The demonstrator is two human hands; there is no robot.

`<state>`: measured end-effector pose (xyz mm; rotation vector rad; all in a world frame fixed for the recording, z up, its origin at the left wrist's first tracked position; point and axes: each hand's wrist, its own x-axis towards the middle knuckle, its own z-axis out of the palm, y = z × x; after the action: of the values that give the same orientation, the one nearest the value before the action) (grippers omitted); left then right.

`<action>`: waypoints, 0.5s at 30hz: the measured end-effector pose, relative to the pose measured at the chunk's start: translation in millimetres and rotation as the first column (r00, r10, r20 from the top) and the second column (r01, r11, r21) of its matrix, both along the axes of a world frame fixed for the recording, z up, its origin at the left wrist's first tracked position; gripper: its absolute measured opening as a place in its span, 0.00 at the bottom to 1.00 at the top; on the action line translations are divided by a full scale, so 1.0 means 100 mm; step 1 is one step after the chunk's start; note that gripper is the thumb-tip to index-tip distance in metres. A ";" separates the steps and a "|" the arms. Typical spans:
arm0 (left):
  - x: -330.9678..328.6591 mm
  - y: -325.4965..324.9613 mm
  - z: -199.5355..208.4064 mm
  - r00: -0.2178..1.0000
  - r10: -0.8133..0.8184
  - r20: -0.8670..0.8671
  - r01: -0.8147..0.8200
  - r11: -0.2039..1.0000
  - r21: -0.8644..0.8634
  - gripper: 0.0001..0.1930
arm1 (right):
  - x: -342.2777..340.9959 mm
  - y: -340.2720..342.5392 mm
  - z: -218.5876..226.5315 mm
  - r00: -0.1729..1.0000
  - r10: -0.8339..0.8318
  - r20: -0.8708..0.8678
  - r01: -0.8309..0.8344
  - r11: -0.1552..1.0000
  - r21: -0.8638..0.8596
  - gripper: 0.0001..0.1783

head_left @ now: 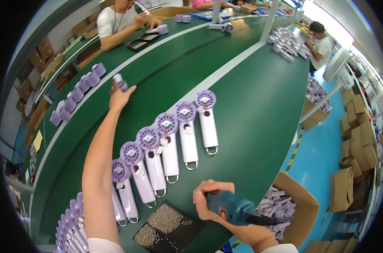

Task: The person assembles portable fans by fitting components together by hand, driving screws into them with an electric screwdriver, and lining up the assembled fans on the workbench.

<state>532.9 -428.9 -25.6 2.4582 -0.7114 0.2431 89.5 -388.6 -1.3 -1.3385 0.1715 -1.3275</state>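
Observation:
My left hand [120, 95] is stretched far out over the green belt [250, 97] and holds a small purple-and-white fan part [120, 81]. My right hand [208, 199] grips a teal electric screwdriver [235, 208] near the table's front edge, just right of a black tray of small screws [168, 230]. Between the two hands lies a slanted row of several white handheld fans with purple round heads [166, 143], heads away from me. More such fans [71, 227] are stacked at the lower left.
A row of purple round parts [75, 95] lines the far left of the belt. A person [119, 21] works across the belt beside a dark tray [143, 41]. An open cardboard box of fan parts [290, 208] stands at my right; another worker [320, 42] sits far right.

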 end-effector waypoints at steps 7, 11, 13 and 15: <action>0.09 0.40 0.02 0.999 -0.005 -0.034 -0.003 0.968 -0.250 0.35 | 0.03 0.04 -0.03 0.997 0.064 0.037 -0.058 0.987 -0.151 0.18; -0.69 0.89 0.59 0.982 -0.182 -0.045 0.148 0.903 -0.403 0.37 | -0.06 -0.01 -0.08 0.967 -0.038 -0.251 -0.003 0.987 -0.162 0.11; -1.29 1.33 1.03 0.977 -0.180 -0.118 0.114 0.898 -0.424 0.39 | -0.10 0.04 -0.14 0.928 -0.131 -0.350 0.050 0.971 -0.232 0.15; -1.80 1.81 1.31 0.965 -0.203 -0.164 0.106 0.880 -0.462 0.38 | -0.08 0.06 0.08 0.940 -0.233 -0.249 0.135 0.925 -0.356 0.15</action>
<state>352.6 -247.8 105.8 1.9379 -0.6698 0.0735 81.5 -383.1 6.5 -1.8449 0.2878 -1.3546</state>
